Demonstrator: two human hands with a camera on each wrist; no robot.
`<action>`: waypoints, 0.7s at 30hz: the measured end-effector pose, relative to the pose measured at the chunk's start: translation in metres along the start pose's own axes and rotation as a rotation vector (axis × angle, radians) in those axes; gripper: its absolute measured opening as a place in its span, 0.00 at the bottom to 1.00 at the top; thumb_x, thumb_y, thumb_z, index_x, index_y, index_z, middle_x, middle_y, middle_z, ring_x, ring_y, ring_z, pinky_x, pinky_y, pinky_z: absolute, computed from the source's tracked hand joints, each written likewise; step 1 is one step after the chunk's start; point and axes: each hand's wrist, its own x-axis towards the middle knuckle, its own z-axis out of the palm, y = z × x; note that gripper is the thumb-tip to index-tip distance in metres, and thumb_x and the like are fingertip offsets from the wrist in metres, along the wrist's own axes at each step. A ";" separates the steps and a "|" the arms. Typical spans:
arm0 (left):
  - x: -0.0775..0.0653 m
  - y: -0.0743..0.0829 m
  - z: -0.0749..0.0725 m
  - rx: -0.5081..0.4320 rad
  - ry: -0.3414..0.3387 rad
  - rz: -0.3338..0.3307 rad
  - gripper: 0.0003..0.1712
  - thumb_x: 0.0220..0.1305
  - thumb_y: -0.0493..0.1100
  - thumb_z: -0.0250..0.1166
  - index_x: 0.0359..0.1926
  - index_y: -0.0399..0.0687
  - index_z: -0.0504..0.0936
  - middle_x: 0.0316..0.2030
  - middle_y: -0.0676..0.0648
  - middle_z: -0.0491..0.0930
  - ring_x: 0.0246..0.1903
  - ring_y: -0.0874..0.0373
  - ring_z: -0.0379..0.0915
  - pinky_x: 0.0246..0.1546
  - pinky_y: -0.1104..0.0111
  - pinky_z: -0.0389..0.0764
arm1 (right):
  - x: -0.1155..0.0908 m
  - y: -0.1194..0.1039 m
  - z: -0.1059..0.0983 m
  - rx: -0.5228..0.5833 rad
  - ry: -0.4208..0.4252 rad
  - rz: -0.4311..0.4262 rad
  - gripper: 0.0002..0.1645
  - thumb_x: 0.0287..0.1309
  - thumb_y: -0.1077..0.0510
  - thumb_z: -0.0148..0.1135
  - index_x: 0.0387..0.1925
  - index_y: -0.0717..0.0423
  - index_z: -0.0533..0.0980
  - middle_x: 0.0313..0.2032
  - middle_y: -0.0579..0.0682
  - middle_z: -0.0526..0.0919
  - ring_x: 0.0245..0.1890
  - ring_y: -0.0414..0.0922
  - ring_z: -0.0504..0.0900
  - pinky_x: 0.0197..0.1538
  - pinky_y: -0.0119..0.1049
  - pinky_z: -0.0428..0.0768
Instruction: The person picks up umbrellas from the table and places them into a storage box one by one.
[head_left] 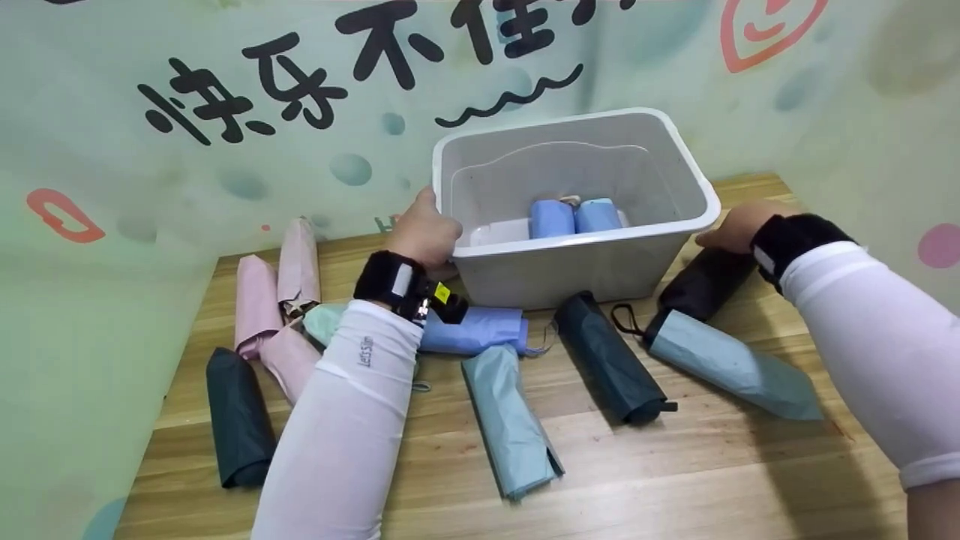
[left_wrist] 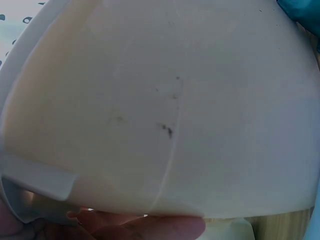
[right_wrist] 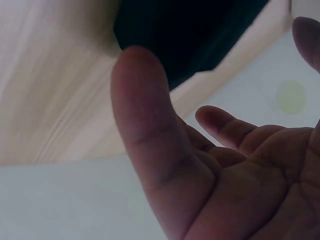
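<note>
Grey bin [head_left: 559, 274] stands toward the back of the wooden table [head_left: 637, 487], two blue rolled umbrellas [head_left: 553, 219] inside. Left hand [head_left: 422, 232] grips its left side, fingers curled at the rim. Right hand [head_left: 739, 225] is beside the right end, fingers loosely spread, near a black umbrella [head_left: 709, 281]; contact unclear. Other folded umbrellas [head_left: 514, 424] lie in front and leftward.

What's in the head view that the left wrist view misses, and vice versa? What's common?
Head only: the two blue folded umbrellas inside the grey bin, and the right hand near the bin's other end.
Left wrist only: small dark marks on the bin's wall, close up.
Both: the grey bin, the left hand at it, and some wooden tabletop.
</note>
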 end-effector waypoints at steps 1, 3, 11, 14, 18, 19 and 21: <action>0.000 0.000 0.000 0.004 0.003 0.001 0.42 0.67 0.31 0.52 0.81 0.43 0.54 0.72 0.37 0.69 0.68 0.42 0.68 0.71 0.47 0.73 | 0.002 0.001 0.003 -0.007 -0.003 0.009 0.47 0.70 0.33 0.49 0.51 0.79 0.79 0.56 0.82 0.77 0.53 0.72 0.80 0.59 0.65 0.79; 0.001 0.000 0.000 0.017 0.011 0.001 0.42 0.66 0.31 0.52 0.81 0.43 0.55 0.72 0.37 0.69 0.68 0.42 0.67 0.72 0.48 0.71 | 0.007 0.003 0.008 0.008 -0.006 0.021 0.47 0.69 0.31 0.50 0.51 0.77 0.80 0.55 0.80 0.78 0.51 0.70 0.81 0.58 0.65 0.79; 0.001 0.000 0.000 0.046 0.014 -0.006 0.41 0.67 0.32 0.52 0.81 0.44 0.54 0.74 0.37 0.68 0.71 0.42 0.65 0.75 0.47 0.67 | 0.024 0.010 0.024 -0.001 -0.038 0.000 0.47 0.68 0.29 0.50 0.48 0.72 0.82 0.50 0.74 0.82 0.46 0.64 0.81 0.55 0.63 0.80; 0.001 0.000 0.000 0.026 0.008 -0.007 0.42 0.67 0.31 0.52 0.81 0.44 0.54 0.74 0.37 0.67 0.71 0.43 0.65 0.74 0.47 0.68 | 0.022 0.006 0.025 -0.001 -0.030 -0.011 0.44 0.69 0.31 0.52 0.46 0.72 0.83 0.45 0.72 0.83 0.43 0.63 0.81 0.54 0.62 0.80; 0.001 0.000 0.000 0.016 0.005 0.013 0.41 0.66 0.30 0.52 0.80 0.42 0.55 0.72 0.37 0.69 0.68 0.43 0.67 0.72 0.49 0.71 | 0.017 -0.001 0.025 0.009 -0.004 -0.031 0.40 0.68 0.35 0.55 0.43 0.72 0.84 0.44 0.71 0.84 0.42 0.62 0.81 0.55 0.62 0.80; 0.001 -0.001 0.000 0.015 0.005 0.019 0.41 0.65 0.30 0.52 0.80 0.41 0.56 0.71 0.37 0.70 0.68 0.43 0.68 0.72 0.50 0.72 | 0.017 -0.002 0.025 0.013 0.002 -0.036 0.39 0.67 0.36 0.56 0.42 0.72 0.84 0.44 0.71 0.84 0.42 0.62 0.81 0.55 0.62 0.80; 0.001 -0.001 0.000 0.015 0.002 0.030 0.41 0.64 0.30 0.51 0.79 0.40 0.56 0.70 0.36 0.71 0.66 0.43 0.69 0.71 0.50 0.73 | 0.019 -0.002 0.026 0.036 0.017 -0.047 0.37 0.65 0.38 0.58 0.42 0.72 0.84 0.42 0.70 0.84 0.41 0.62 0.81 0.54 0.62 0.80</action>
